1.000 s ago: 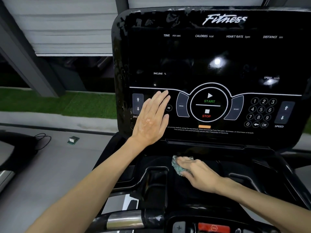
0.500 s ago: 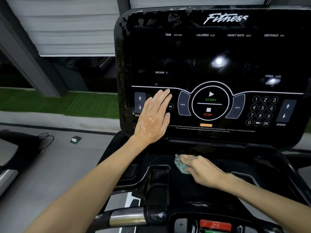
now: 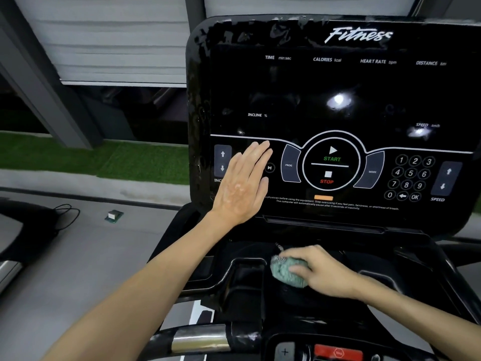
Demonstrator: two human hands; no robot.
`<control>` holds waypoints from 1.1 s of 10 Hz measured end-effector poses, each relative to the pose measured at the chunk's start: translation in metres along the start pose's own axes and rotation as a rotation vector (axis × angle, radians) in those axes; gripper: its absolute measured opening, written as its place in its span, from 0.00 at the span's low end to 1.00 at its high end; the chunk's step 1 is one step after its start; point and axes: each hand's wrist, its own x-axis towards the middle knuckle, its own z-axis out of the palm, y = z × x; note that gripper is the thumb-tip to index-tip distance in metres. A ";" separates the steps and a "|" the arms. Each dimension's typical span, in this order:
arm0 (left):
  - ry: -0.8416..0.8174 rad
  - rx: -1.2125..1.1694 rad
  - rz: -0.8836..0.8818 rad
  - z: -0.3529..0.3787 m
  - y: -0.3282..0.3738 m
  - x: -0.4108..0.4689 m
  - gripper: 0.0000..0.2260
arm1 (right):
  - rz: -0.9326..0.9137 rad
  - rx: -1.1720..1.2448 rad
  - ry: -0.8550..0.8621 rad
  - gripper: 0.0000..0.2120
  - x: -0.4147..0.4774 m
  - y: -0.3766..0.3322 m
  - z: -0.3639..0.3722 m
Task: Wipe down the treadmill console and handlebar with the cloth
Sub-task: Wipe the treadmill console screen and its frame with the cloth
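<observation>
The black treadmill console [image 3: 338,105] fills the upper right, with START and STOP buttons at its centre. My left hand [image 3: 243,187] lies flat, fingers straight, on the console's lower left by the incline arrows. Below the screen, my right hand [image 3: 321,272] grips a bunched green cloth [image 3: 282,272] and presses it on the black tray [image 3: 244,285] under the console. The handlebar [image 3: 197,340], black with a silver sensor band, runs along the bottom.
A red safety button [image 3: 338,351] sits at the bottom centre beside a plus key. Left of the treadmill lies grey floor with a small green-and-white box [image 3: 114,215] and a black cable [image 3: 66,216]. Another machine's edge [image 3: 10,241] stands at far left.
My right hand with the cloth has slid slightly down and right across the tray, toward me. The left hand stays flat on the console. The camera has shifted a little.
</observation>
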 end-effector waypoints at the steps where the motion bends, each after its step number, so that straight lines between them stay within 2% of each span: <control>1: -0.008 -0.001 -0.004 0.000 0.000 0.000 0.23 | 0.077 0.273 0.094 0.11 -0.003 -0.006 0.005; 2: -0.008 -0.008 -0.007 -0.001 0.000 0.000 0.23 | 0.169 0.619 0.028 0.09 -0.012 -0.017 0.003; 4: 0.002 -0.008 -0.009 0.000 0.001 0.000 0.23 | 0.289 0.964 -0.035 0.13 -0.022 -0.025 -0.014; 7: -0.001 0.012 -0.011 0.000 0.001 0.000 0.23 | 0.398 1.160 -0.012 0.18 -0.023 -0.028 -0.022; 8: -0.005 0.012 -0.013 0.000 0.001 0.000 0.23 | 0.383 1.079 -0.076 0.22 -0.023 -0.026 -0.019; 9: -0.009 0.011 -0.011 0.000 0.000 0.000 0.23 | 0.386 0.864 -0.082 0.19 -0.024 -0.024 -0.016; 10: -0.006 0.009 -0.012 0.001 0.000 0.000 0.23 | 0.408 0.799 -0.104 0.13 -0.023 -0.022 -0.018; 11: -0.003 0.005 -0.012 0.000 0.000 0.000 0.23 | 0.389 0.407 -0.030 0.03 -0.023 -0.014 -0.020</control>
